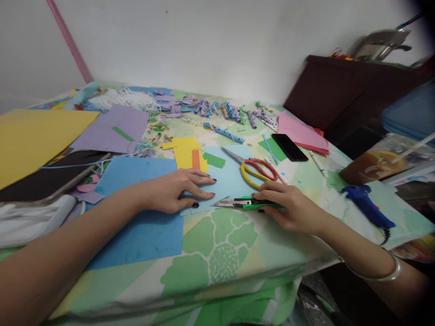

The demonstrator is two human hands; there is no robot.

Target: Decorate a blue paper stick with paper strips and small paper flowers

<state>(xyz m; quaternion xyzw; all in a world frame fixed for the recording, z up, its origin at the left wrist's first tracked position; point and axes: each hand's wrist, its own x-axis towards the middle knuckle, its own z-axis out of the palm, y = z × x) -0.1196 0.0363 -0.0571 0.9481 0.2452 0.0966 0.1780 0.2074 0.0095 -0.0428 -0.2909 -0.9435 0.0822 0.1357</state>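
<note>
My left hand (pixel 183 190) lies flat with fingers spread, across a blue sheet (pixel 142 244) and a light blue sheet (pixel 234 181). In my right hand (pixel 288 203) is a green and black utility knife (pixel 249 203), its blade pointing left over the light blue sheet's front edge. Scissors (pixel 253 168) with red and yellow handles lie just behind the knife, blades toward the upper left. Beyond my left fingers are a yellow paper piece (pixel 185 151), an orange strip (pixel 196 159) and a green piece (pixel 214 160).
At right lie a black phone (pixel 289 147), pink sheets (pixel 301 131) and a blue glue gun (pixel 369 206), with a drink bag (pixel 374 158) beyond. Rolled paper pieces (pixel 227 111) and white string (pixel 124 99) line the back. A yellow sheet (pixel 44 136) and tablet-like device (pixel 50 174) lie left.
</note>
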